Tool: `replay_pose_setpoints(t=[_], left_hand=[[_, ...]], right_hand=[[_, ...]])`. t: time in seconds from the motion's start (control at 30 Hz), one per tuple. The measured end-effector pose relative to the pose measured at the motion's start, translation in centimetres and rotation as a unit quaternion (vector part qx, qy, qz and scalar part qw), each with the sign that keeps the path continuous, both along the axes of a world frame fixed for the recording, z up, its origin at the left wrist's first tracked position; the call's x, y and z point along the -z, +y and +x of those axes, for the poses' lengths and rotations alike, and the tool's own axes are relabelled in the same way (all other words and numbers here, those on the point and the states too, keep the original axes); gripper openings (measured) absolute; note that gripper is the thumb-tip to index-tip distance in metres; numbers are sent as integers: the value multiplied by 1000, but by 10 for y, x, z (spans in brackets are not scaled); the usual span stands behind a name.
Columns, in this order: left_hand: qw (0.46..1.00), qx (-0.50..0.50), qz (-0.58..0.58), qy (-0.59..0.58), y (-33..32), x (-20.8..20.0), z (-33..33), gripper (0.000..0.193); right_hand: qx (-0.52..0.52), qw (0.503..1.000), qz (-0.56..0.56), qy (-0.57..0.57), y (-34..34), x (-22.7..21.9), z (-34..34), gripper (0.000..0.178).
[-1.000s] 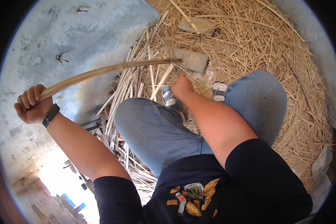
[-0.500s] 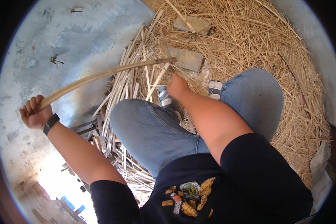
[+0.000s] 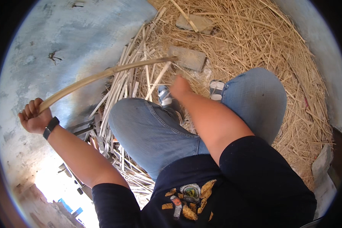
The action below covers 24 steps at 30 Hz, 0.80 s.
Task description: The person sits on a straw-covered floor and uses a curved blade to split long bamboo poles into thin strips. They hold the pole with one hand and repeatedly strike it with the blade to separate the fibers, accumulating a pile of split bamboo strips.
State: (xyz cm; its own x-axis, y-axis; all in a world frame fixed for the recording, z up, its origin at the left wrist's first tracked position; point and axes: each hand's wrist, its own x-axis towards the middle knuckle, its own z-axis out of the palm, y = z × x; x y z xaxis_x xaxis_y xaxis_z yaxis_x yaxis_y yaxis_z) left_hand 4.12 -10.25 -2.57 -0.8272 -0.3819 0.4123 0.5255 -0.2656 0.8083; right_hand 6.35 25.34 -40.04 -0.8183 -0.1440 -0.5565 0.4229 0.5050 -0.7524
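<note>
My left hand [image 3: 36,117], with a dark band at its wrist, is closed around the near end of a long split bamboo strip [image 3: 89,79]. The strip bows upward and runs to the right. Its dark far tip lies in front of the left edge of a grey brick [image 3: 190,59]. Just below that tip my right hand [image 3: 181,88] is closed in a fist above my shoe. What the fist holds, if anything, is hidden from view.
Pale split strips [image 3: 119,85] lie in a pile along the left wall [image 3: 76,41]. Straw-like shavings [image 3: 254,41] cover the floor ahead and to the right. A second block [image 3: 195,23] lies farther off. My bent knees [image 3: 148,129] flank the right forearm.
My right fist has shifted slightly, and the thin dark shape seen at it earlier is no longer distinct. The strip stays in my left hand, nearly in place; the whole view has shifted slightly.
</note>
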Motion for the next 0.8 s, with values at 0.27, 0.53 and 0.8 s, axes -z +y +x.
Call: replay_pose_setpoints(t=[0.27,0.53,0.8], left_hand=[[995,-94,-11,19,17,7,-4,42],[989,-144,2,-5,29,3,1,39],[979,-192,58,28,46,15,69,44]], right_hand=[[-4,996,-36,79,-19,-24,1,36],[2,999,-24,41,-3,-3,-3,38],[26,990,-111,82,-11,-56,-9,47]])
